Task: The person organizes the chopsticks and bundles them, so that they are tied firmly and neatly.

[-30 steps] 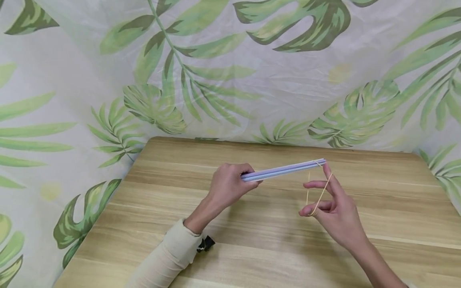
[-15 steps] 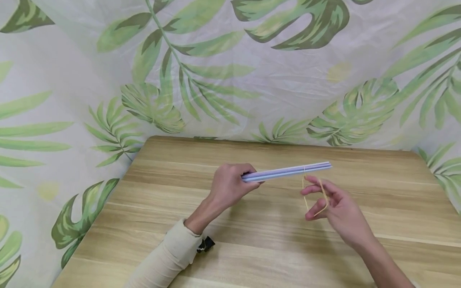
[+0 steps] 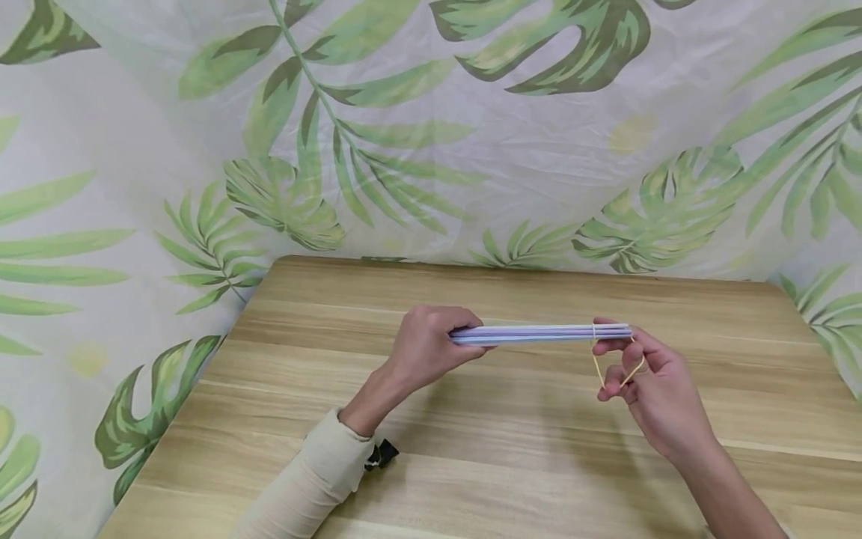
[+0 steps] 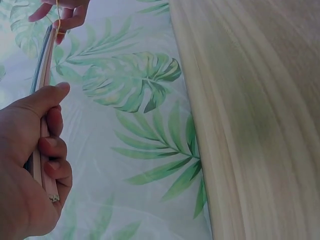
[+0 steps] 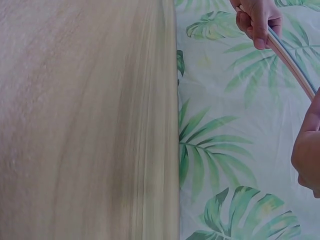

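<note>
My left hand (image 3: pixel 427 344) grips one end of a bundle of slim pastel sticks (image 3: pixel 532 334) in white, purple and blue, held level above the table. In the left wrist view, the left fingers (image 4: pixel 52 145) wrap around the bundle, thumb lying along it. Near the bundle's far end, a thin yellow rubber band (image 3: pixel 594 331) loops around the sticks. Bent fingers of my right hand (image 3: pixel 667 397) keep the rest of the band stretched below the bundle, right by its tip. At the right wrist view's edge, the right hand (image 5: pixel 307 150) is partly cut off.
A wooden table (image 3: pixel 485 479) lies beneath both hands. Behind it hangs a pale cloth (image 3: pixel 417 172) printed with green leaves. A small black object (image 3: pixel 381 454) shows beside the left sleeve cuff (image 3: pixel 337 457).
The bundle's far end has dipped from tilted up to level. The right hand has shifted right and slightly down, and the band, first at the very tip, now circles the sticks a little inward.
</note>
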